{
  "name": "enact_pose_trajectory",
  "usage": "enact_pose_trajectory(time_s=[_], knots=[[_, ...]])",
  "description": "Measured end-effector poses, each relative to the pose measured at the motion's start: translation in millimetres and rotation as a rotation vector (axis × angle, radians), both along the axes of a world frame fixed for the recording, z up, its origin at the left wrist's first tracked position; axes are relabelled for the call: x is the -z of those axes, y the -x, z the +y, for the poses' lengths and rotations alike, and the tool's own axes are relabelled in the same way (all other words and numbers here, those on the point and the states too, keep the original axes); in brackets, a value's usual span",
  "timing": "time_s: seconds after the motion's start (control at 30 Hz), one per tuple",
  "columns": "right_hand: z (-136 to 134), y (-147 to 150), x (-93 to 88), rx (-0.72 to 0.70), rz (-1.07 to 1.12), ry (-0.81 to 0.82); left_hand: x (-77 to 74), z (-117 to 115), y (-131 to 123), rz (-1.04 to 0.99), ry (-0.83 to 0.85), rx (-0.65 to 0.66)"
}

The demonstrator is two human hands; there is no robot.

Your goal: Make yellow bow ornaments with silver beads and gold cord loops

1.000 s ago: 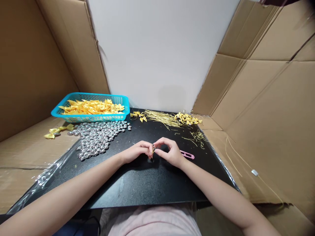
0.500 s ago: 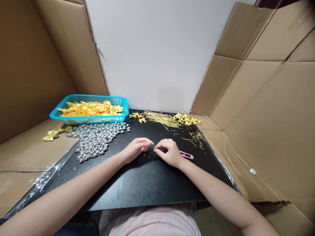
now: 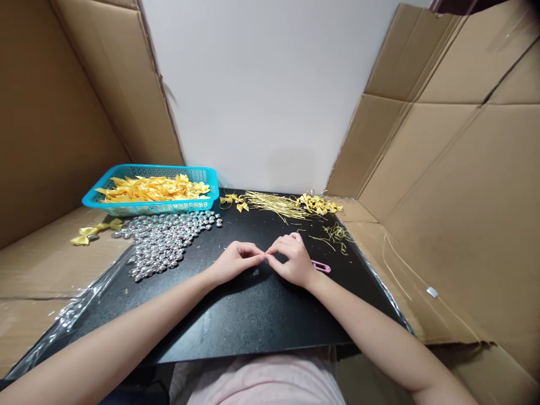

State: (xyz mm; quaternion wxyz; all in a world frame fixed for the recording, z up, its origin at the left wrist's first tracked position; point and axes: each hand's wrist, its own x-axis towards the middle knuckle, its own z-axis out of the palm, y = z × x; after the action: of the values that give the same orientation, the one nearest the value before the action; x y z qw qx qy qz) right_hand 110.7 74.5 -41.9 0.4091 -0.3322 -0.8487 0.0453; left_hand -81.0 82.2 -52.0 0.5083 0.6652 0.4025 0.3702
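My left hand (image 3: 233,262) and my right hand (image 3: 292,260) meet fingertip to fingertip over the middle of the black board (image 3: 236,315). Both are pinched closed on something tiny between them that I cannot make out. A small dark-silver piece (image 3: 255,273) lies on the board just under the fingertips. A heap of silver beads (image 3: 162,242) spreads to the left of my left hand. A pink clip (image 3: 322,267) lies just behind my right hand.
A blue basket (image 3: 202,205) of yellow ribbon bows stands at the back left. Gold threads (image 3: 274,203) and finished yellow bows (image 3: 318,204) lie along the back edge. Thread scraps (image 3: 337,232) sit at the right. One yellow bow (image 3: 90,232) lies on cardboard; cardboard walls enclose both sides.
The fingertips have closed together into a tighter pinch, and the small yellow bit seen between them a second ago is no longer visible. The view has shifted slightly.
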Motion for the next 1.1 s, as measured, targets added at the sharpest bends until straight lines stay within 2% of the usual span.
enact_pose_trajectory(time_s=[0.17, 0.27, 0.4, 0.7, 1.1], knots=[[1.7, 0.6, -2.8, -0.017, 0.095, 0.23, 1.1, 0.4, 0.4, -0.009, 0.001, 0.017], [2.7, -1.1, -4.8, -0.022, 0.181, 0.29, -0.5, -0.1, 0.2, -0.035, 0.001, 0.006], [2.9, -0.7, -4.1, -0.076, 0.163, 0.344, -3.3, -0.7, 0.4, -0.064, -0.01, 0.009], [4.0, 5.0, 3.7, -0.074, 0.254, 0.37, -3.7, -0.3, 1.1, -0.078, -0.029, 0.013], [2.8, 5.2, 1.5, -0.042, 0.289, 0.387, -7.3, -0.9, 0.9, -0.03, -0.059, -0.01]])
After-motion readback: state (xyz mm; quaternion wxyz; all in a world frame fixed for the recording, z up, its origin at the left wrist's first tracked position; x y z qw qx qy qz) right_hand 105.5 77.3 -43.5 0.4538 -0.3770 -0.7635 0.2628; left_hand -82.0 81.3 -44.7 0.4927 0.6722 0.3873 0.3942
